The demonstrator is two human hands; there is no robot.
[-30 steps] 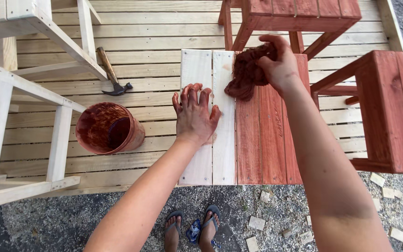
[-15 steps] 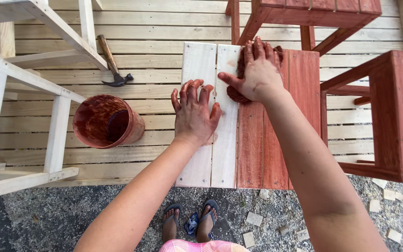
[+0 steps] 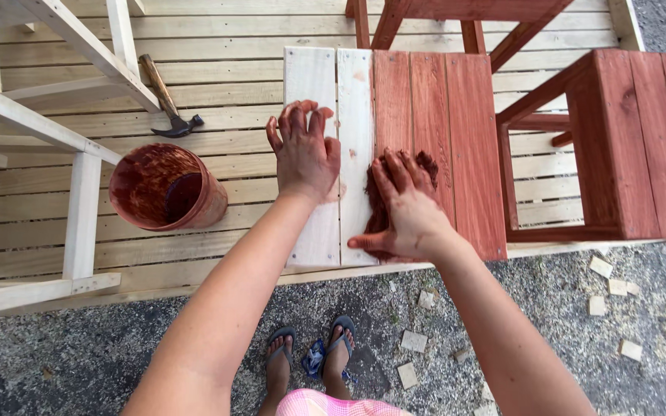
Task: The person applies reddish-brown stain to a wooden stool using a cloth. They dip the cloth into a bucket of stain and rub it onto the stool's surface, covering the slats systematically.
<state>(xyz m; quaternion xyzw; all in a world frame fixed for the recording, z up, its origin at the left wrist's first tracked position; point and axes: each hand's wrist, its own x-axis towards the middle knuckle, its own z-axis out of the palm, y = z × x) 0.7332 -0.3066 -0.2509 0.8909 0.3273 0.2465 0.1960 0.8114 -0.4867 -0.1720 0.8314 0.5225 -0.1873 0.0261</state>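
A slatted wooden panel [image 3: 395, 100] is laid flat on a platform of pale planks [image 3: 233, 31]. Its three right-hand slats are coloured red-brown, while the two left-hand slats are bare pale wood. The left hand [image 3: 304, 150] is pressed flat on the leftmost bare slat, palm down, its stained fingers [image 3: 296, 117] spread and nothing gripped. The right hand [image 3: 402, 208] is laid across the seam between the bare and the stained slats, near the panel's near edge; its fingers are curled down over a dark, stain-soaked rag [image 3: 425, 163], which is pinned against the wood beneath the palm.

To the left of the panel, a round red-brown bucket [image 3: 165, 189] is seen lying on its side on the planks, well apart from the left hand. Beyond it, a hammer [image 3: 167, 104] with a wooden handle is laid on the planks. An unpainted wooden frame [image 3: 32, 139] is seen at the far left, and a red-stained stool [image 3: 626, 139] at the right. Small wood offcuts [image 3: 601, 266] are scattered on the gravel ground, where feet in flip-flops [image 3: 310, 354] are seen below.
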